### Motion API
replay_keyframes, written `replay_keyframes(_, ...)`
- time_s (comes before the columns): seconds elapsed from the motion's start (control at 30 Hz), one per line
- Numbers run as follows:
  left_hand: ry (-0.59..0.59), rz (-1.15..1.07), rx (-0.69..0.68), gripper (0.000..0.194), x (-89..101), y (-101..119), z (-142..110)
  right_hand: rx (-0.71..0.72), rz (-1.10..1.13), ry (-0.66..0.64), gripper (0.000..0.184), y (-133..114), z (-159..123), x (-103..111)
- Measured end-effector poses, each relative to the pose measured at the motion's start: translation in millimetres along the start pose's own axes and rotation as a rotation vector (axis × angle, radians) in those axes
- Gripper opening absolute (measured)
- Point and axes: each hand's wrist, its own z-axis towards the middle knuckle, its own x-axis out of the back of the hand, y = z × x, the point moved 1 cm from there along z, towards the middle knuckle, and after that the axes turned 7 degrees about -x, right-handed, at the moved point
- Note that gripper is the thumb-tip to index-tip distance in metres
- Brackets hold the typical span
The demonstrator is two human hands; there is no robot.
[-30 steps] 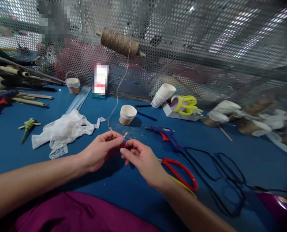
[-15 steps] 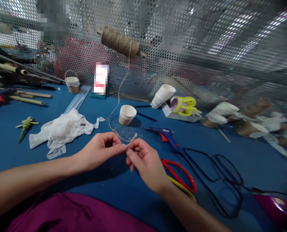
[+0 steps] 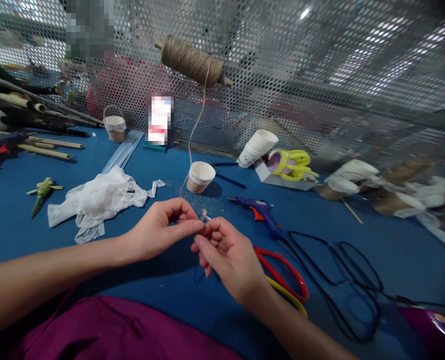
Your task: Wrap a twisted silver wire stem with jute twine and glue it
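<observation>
My left hand (image 3: 166,226) pinches a thin jute twine (image 3: 197,127) between thumb and forefinger. The twine runs down from a spool (image 3: 190,61) on a stick at the mesh wall and passes behind the left fingers. Fingers curled, my right hand (image 3: 228,255) meets it at the same spot, closed on the twine's short end, whose frayed tip sticks up between the hands. The exact grip is partly hidden by the fingers. Just beyond the hands stands a small paper cup (image 3: 201,177) wrapped in twine with a lace rim.
A blue glue gun (image 3: 258,212) and its black cable lie right of my hands. Red and yellow handles (image 3: 286,270) show beside my right forearm. White lace (image 3: 102,200) is heaped at left. Stacked paper cups (image 3: 258,147) and yellow scissors (image 3: 293,162) sit at the back.
The twine has drawn straighter; its wide curve to the left of the cup is gone. My right fingers have shifted slightly around the twine's end, and the view has moved a little.
</observation>
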Motion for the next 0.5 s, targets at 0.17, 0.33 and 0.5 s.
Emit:
replay_keyframes(0.17,0.046,0.089,-0.004,0.02,3.2,5.1,-1.3,-0.004,-0.014,-0.009,0.017,0.4,1.2,1.5)
replay_keyframes(0.33,0.056,0.1,-0.012,0.019,4.0,5.1,-1.4,-0.003,0.0,-0.037,0.017,2.4,0.7,1.5)
replay_keyframes(0.5,0.093,0.102,-0.023,0.019,5.5,3.2,-1.6,-0.002,0.026,-0.066,0.017,2.3,-0.3,1.7)
